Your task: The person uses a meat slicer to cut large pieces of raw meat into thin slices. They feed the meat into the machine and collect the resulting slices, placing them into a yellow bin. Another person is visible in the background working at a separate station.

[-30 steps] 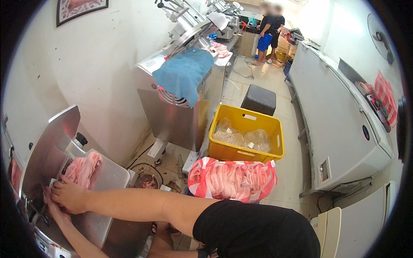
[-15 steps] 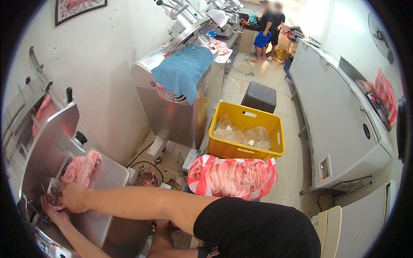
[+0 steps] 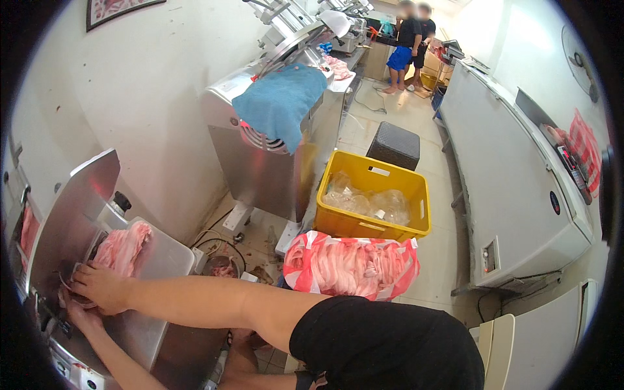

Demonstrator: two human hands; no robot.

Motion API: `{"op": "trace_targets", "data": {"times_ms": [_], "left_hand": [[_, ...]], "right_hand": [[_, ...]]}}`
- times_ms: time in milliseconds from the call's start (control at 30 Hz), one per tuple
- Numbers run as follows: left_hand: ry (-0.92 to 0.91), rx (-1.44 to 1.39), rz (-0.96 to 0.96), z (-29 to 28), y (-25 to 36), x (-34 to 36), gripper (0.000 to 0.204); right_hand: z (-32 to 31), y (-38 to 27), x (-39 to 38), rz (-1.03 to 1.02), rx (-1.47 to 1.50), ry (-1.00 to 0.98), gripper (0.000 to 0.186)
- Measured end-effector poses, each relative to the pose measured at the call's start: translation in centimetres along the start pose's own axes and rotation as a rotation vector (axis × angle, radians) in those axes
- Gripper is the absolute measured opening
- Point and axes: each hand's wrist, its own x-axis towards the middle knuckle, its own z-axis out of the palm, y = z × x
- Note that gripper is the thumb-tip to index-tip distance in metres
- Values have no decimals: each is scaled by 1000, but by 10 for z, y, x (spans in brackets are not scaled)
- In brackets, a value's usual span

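At the left stands a metal meat slicer (image 3: 67,195) with a tall upright plate. My right hand (image 3: 103,289) reaches in from the right, its fingers bent over meat slices (image 3: 84,300) beside the plate. Just below it, my left hand (image 3: 83,317) is cupped against the same slices from underneath, its fingertips partly hidden. A folded pile of pink and white sliced meat (image 3: 123,249) lies on the slicer's metal tray (image 3: 170,260), right beside my right hand. Behind the plate shows a piece of the meat block (image 3: 29,235).
A red-and-white bag of sliced meat (image 3: 351,263) sits before a yellow crate (image 3: 374,227) of clear plastic bags. A second slicer bears a blue cloth (image 3: 281,104). A black stool (image 3: 394,144), a white chest freezer (image 3: 513,169) and two people (image 3: 409,49) are farther off.
The slicer's carriage with the meat block has slid toward the lower left. My right hand has shifted slightly, its fingers reaching closer to the plate; my left hand stays just below it.
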Motion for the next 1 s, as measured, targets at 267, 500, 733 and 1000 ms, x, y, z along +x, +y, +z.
{"op": "trace_targets", "data": {"times_ms": [267, 500, 733, 1000], "left_hand": [[76, 89, 47, 22, 2, -15, 49], [126, -17, 57, -30, 1, 18, 41], [162, 40, 106, -1, 2, 1, 46], [47, 91, 59, 15, 6, -13, 58]], "right_hand": [[4, 4, -8, 96, -127, -82, 48], [7, -6, -1, 207, -221, -377, 39], [0, -3, -5, 121, -85, -155, 49], [-8, 2, 0, 75, 151, 76, 97]]}}
